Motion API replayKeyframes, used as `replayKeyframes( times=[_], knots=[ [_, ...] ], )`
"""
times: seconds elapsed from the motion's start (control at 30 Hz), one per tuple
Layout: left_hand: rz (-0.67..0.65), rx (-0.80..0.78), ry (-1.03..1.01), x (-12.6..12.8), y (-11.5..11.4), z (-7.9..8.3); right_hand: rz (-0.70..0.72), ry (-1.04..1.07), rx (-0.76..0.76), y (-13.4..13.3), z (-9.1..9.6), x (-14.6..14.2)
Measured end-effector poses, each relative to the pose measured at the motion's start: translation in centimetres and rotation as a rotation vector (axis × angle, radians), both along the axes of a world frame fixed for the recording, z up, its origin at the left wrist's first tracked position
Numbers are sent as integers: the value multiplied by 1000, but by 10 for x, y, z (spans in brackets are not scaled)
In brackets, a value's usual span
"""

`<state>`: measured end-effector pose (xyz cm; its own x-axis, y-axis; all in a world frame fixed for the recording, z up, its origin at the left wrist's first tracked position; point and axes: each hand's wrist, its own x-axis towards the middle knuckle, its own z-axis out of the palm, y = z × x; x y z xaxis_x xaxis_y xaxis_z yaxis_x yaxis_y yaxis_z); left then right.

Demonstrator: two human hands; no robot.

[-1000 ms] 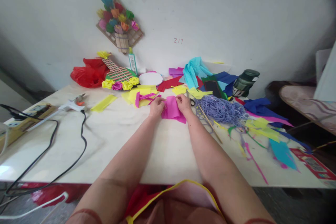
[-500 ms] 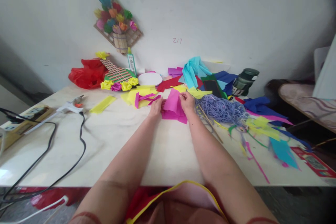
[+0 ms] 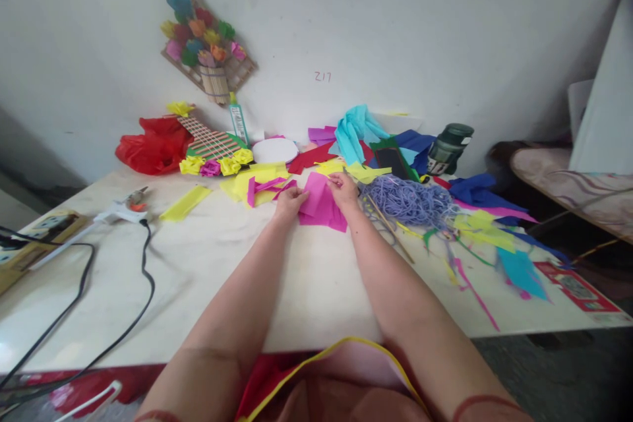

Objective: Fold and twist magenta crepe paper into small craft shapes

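Observation:
A piece of magenta crepe paper [image 3: 316,192] is held up between my two hands, over another magenta sheet [image 3: 330,221] on the table. My left hand [image 3: 291,203] pinches its left edge. With fingers closed, my right hand [image 3: 343,190] grips the upper right edge. Folded magenta strips [image 3: 264,186] lie just left of my left hand, on top of yellow crepe paper [image 3: 242,186]. Beside my right hand is a tangle of purple-blue yarn [image 3: 410,201], with a thin wooden stick [image 3: 393,232] in front of it.
A glue gun [image 3: 128,209] with a black cord lies left, near a power strip [image 3: 44,237]. Red plastic [image 3: 153,145], a woven stick craft [image 3: 210,137], a white disc [image 3: 275,150] and a dark green bottle [image 3: 450,147] stand along the wall. Colourful paper scraps [image 3: 524,270] lie right.
The view has turned slightly to the right. My left hand has come onto the left edge of the raised magenta paper, while my right hand keeps its grip.

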<state>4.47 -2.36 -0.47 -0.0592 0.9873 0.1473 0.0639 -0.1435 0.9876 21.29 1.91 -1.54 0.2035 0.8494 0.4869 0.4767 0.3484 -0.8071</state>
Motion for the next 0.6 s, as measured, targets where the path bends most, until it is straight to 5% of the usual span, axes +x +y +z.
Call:
replayKeyframes(
  times=[0.3, 0.6],
  knots=[
    [-101, -14, -193, -7, 11, -9, 185, 602, -134, -4, 8, 7],
    [-109, 19, -153, -13, 14, -11, 249, 637, -184, -5, 5, 9]
  ],
)
